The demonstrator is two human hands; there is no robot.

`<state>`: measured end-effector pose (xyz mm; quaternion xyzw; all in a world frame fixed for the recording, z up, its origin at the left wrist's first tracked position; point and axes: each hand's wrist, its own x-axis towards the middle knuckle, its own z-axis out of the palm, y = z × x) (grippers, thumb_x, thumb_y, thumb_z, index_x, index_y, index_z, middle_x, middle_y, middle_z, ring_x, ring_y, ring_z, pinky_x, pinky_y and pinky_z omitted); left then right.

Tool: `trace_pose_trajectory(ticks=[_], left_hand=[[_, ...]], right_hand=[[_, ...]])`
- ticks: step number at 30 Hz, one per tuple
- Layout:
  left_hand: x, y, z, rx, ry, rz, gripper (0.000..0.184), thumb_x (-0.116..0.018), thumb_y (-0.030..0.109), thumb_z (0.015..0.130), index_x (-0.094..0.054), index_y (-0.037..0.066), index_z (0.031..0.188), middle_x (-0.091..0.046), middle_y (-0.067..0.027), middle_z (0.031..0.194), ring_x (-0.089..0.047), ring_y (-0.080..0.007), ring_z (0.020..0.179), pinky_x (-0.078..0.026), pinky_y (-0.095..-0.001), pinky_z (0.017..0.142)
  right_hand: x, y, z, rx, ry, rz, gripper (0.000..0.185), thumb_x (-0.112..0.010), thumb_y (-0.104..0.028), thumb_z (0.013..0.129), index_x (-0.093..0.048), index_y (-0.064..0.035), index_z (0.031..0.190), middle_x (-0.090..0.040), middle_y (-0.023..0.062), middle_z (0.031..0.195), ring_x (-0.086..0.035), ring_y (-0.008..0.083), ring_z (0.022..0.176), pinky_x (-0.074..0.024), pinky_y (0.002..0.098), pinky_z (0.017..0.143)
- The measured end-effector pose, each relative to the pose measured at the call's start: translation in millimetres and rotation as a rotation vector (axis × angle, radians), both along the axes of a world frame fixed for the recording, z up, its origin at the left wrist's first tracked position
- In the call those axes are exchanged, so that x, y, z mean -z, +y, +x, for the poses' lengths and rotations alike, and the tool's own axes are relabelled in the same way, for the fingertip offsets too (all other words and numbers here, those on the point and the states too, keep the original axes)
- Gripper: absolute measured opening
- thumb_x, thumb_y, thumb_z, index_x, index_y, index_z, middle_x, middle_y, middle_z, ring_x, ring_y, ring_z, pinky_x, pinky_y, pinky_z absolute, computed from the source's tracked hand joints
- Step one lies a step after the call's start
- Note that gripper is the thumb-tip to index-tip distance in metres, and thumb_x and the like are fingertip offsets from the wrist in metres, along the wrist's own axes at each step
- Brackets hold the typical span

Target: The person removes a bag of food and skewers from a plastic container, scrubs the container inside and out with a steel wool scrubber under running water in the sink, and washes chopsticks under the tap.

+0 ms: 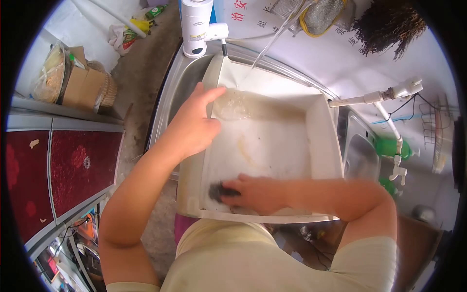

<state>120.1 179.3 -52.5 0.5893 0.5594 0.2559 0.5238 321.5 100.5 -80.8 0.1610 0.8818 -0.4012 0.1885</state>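
A large off-white plastic tub [325, 141] sits tilted across the sink, with some water and brownish stains inside. My right hand [260, 193] is closed on a dark scrubber [217, 191], pressed near the tub's front-left inside corner. Both are slightly blurred. At the tub's left wall is my left hand [200, 119], its index finger and thumb stretched apart and holding nothing visible. Whether its other fingers touch the rim is hidden. Rippling water [234, 108] lies just right of that hand, below the white faucet unit [197, 29].
A steel sink [360, 151] shows right of the tub. White pipe with a tap [399, 171] runs along the right wall. Green bottles [386, 147] stand beneath. Red-fronted cabinets [87, 165] and a cardboard box [82, 88] are at left. A dark brush [389, 24] hangs on the wall.
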Motion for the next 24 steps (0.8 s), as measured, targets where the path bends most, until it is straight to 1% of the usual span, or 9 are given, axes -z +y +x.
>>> trace_pose_trajectory(ticks=[4, 6, 8, 11, 13, 17, 19, 23, 24], left_hand=[[0.6, 0.1, -0.8, -0.003, 0.003, 0.027, 0.066, -0.044, -0.010, 0.067, -0.047, 0.015, 0.128, -0.015, -0.0276, 0.143, -0.045, -0.0021, 0.055, -0.033, -0.0210, 0.048], [0.0, 0.9, -0.9, 0.012, 0.024, 0.037, 0.066, -0.044, -0.010, 0.067, -0.048, 0.015, 0.128, -0.015, -0.0273, 0.143, -0.042, -0.0017, 0.053, -0.033, -0.0211, 0.048], [3.1, 1.7, -2.0, 0.024, 0.046, 0.060, 0.066, -0.044, -0.010, 0.067, -0.048, 0.015, 0.128, -0.016, -0.0271, 0.143, -0.040, -0.0013, 0.051, -0.033, -0.0212, 0.048], [3.0, 0.0, 0.2, -0.003, 0.015, 0.051, 0.066, -0.044, -0.010, 0.066, -0.048, 0.014, 0.127, -0.016, -0.0271, 0.143, -0.040, -0.0013, 0.050, -0.033, -0.0212, 0.047], [6.8, 0.1, -0.9, -0.005, 0.007, 0.055, 0.066, -0.044, -0.010, 0.066, -0.048, 0.014, 0.127, -0.016, -0.0273, 0.143, -0.039, -0.0006, 0.049, -0.032, -0.0214, 0.046], [-4.4, 0.8, -0.4, 0.018, 0.027, -0.009, 0.065, -0.044, -0.010, 0.065, -0.048, 0.013, 0.127, -0.016, -0.0284, 0.143, -0.056, -0.0053, 0.072, -0.038, -0.0213, 0.055], [8.3, 0.5, 0.2, 0.039, 0.075, 0.093, 0.065, -0.043, -0.010, 0.065, -0.049, 0.011, 0.126, -0.015, -0.0290, 0.142, -0.049, -0.0124, 0.103, -0.039, -0.0218, 0.065], [8.6, 0.4, 1.8, 0.014, 0.004, 0.049, 0.064, -0.042, -0.010, 0.065, -0.049, 0.010, 0.125, -0.015, -0.0298, 0.142, -0.010, -0.0222, 0.137, -0.037, -0.0225, 0.081], [6.5, -0.7, 2.5, 0.011, 0.002, 0.035, 0.064, -0.042, -0.010, 0.065, -0.049, 0.010, 0.125, -0.015, -0.0298, 0.142, -0.011, -0.0221, 0.137, -0.037, -0.0221, 0.081]], right_hand=[[14.5, 17.7, 65.9, -0.069, -0.006, -0.182, 0.060, -0.058, -0.008, 0.073, -0.041, -0.0145, 0.130, -0.037, 0.0156, 0.129, -0.045, 0.0307, 0.109, -0.0443, 0.0366, 0.087], [20.1, 32.4, 107.5, 0.217, -0.275, -0.222, 0.062, -0.069, -0.005, 0.064, -0.050, -0.0149, 0.121, -0.045, 0.0110, 0.119, -0.051, 0.0319, 0.103, -0.0445, 0.0370, 0.085], [36.2, 28.2, 110.1, 0.773, -0.348, -0.658, 0.063, -0.071, -0.006, 0.063, -0.049, -0.0151, 0.121, -0.047, 0.0115, 0.116, -0.052, 0.0322, 0.100, -0.0448, 0.0370, 0.084], [22.5, 12.3, 65.0, 0.235, -0.049, -0.182, 0.065, -0.073, -0.014, 0.064, -0.046, -0.0138, 0.122, -0.049, 0.0144, 0.110, -0.054, 0.0339, 0.095, -0.0459, 0.0398, 0.080], [-3.7, 1.0, 30.5, 0.101, -0.139, -0.184, 0.063, -0.075, -0.016, 0.064, -0.047, -0.0138, 0.120, -0.050, 0.0152, 0.107, -0.055, 0.0344, 0.093, -0.0467, 0.0391, 0.079], [42.7, 21.9, 125.4, 0.404, -0.295, -0.097, 0.066, -0.077, -0.019, 0.061, -0.045, -0.0088, 0.118, -0.050, 0.0168, 0.104, -0.056, 0.0337, 0.092, -0.0474, 0.0387, 0.077], [18.5, 54.0, 140.7, 0.416, -0.638, 0.137, 0.068, -0.077, -0.022, 0.061, -0.042, -0.0019, 0.116, -0.050, 0.0199, 0.102, -0.054, 0.0343, 0.093, -0.0464, 0.0391, 0.077], [29.4, 8.8, 80.3, 0.341, -0.126, -0.101, 0.070, -0.074, -0.027, 0.066, -0.039, -0.0012, 0.121, -0.048, 0.0224, 0.104, -0.049, 0.0378, 0.097, -0.0415, 0.0417, 0.082], [15.6, -2.5, 56.3, 0.287, -0.088, -0.237, 0.073, -0.072, -0.024, 0.070, -0.034, -0.0028, 0.128, -0.044, 0.0226, 0.110, -0.049, 0.0374, 0.097, -0.0411, 0.0415, 0.083]])
